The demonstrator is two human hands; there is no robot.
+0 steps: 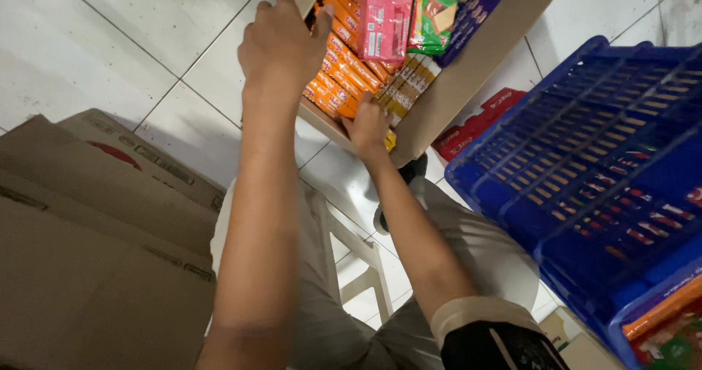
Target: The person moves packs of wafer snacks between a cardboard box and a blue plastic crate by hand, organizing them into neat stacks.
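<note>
From my remote seat I see both hands working at an open cardboard box [468, 66] that stands on the white tiled floor [110, 41], ahead of the knees. My left hand [281, 44] lies on the near left edge of the box, fingers curled over the row of orange snack packs [340, 77]; I cannot tell if it really grips one, because the back of the hand hides the fingers. My right hand [368, 127] is lower, at the near wall of the box, closed around the end of the yellow-brown packs [406, 85]. Behind these lie a pink pack [385, 15], a green pack [436, 4] and a dark blue pack [475, 8]. A blue plastic crate [585, 172] stands at the right, flattened cartons [95, 231] at the left.
</note>
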